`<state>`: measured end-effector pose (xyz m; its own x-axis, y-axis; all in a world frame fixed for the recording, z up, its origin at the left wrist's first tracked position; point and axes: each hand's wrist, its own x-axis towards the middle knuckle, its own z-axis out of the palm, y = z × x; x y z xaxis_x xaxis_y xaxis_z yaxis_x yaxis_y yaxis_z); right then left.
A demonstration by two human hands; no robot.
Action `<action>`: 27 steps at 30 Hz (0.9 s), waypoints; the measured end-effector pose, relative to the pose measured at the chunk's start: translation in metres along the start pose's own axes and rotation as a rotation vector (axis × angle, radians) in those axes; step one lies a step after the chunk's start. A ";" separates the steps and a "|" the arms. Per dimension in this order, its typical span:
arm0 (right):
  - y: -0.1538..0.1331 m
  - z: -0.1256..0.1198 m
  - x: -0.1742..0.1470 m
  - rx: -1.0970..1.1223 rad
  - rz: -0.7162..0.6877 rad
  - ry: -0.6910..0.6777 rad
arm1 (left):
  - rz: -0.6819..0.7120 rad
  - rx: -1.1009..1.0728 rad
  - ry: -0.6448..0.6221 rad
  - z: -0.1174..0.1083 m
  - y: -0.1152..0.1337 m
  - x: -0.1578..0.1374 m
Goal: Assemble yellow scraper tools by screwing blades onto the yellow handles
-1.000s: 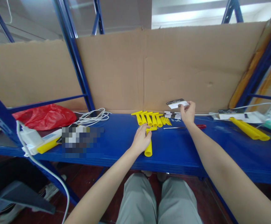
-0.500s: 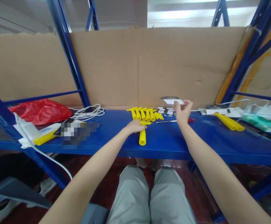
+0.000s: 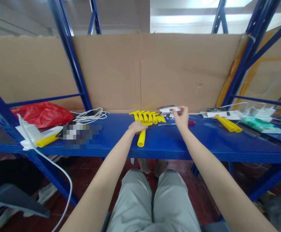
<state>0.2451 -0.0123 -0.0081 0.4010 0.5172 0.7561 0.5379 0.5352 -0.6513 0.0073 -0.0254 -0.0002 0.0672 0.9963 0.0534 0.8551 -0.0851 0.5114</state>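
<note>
My left hand (image 3: 136, 127) is closed on a yellow T-shaped plastic piece (image 3: 141, 138), gripping it near its crossbar. The round open end of its tube points towards me at the front of the blue shelf. In my right hand (image 3: 182, 117), thumb and fingers pinch a small white packet with a black printed top (image 3: 169, 109), just above the shelf. Several like yellow T-shaped pieces (image 3: 145, 118) lie in a row behind my left hand, with small yellow pieces (image 3: 161, 119) at their right end. A thin screwdriver with a red handle (image 3: 191, 123) lies by my right wrist.
At left are a red plastic bag (image 3: 45, 114), a coiled white cable (image 3: 92, 116) and a white device with a yellow tube (image 3: 47, 140). To the right lie two yellow tubes (image 3: 228, 123) and a green-and-white packet (image 3: 260, 125). A cardboard panel (image 3: 111, 71) closes the back between blue posts.
My right hand has lowered the packet and brought it slightly left, closer to the row of yellow pieces. The left hand keeps its grip on the T-shaped piece. The view has shifted a little.
</note>
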 end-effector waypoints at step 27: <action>-0.004 0.008 -0.006 0.694 0.572 -0.716 | -0.298 -1.722 0.436 -0.014 -0.010 0.015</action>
<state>0.2341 -0.0122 -0.0103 -0.1783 0.9451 0.2738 -0.2002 0.2376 -0.9505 -0.0072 -0.0101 0.0072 -0.3417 0.9287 -0.1443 -0.6456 -0.1203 0.7541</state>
